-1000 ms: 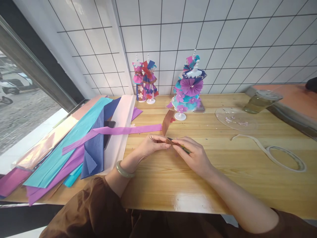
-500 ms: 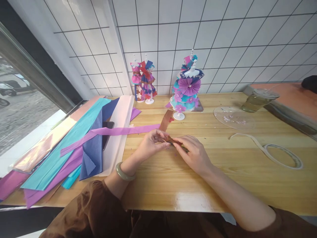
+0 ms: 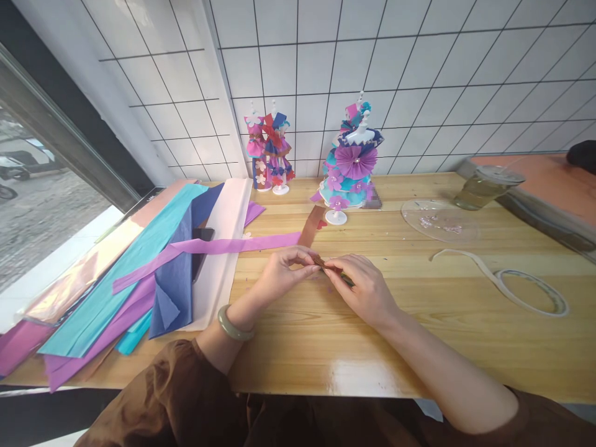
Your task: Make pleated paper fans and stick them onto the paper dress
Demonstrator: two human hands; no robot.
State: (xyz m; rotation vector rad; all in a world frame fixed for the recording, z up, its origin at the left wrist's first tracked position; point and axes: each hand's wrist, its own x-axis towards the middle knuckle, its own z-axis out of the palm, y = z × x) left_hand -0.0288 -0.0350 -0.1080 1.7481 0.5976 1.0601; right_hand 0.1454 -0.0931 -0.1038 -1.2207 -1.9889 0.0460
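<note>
Between my two hands is a small piece of folded brown paper [image 3: 320, 261]. My left hand [image 3: 289, 270] pinches its left end between thumb and fingers. The fingers of my right hand [image 3: 362, 287] are closed on its right part and hide much of it. Just beyond my hands a flat brown paper strip [image 3: 311, 227] lies on the table [image 3: 298, 360], touching the end of a long purple strip [image 3: 233, 245]. Behind stands a small dress form [image 3: 356, 161] in a purple, teal and navy paper dress.
Colored paper sheets [image 3: 125, 254] and a dark phone [image 3: 201, 251] lie at the left. Smaller dressed forms [image 3: 278, 149] stand by the wall. At the right are a clear plate [image 3: 440, 220] with small bits, a cup [image 3: 484, 186] and a roll of white tape [image 3: 531, 292].
The thumb and fingers of my left hand have drawn closer together on the brown paper. My right hand has barely moved.
</note>
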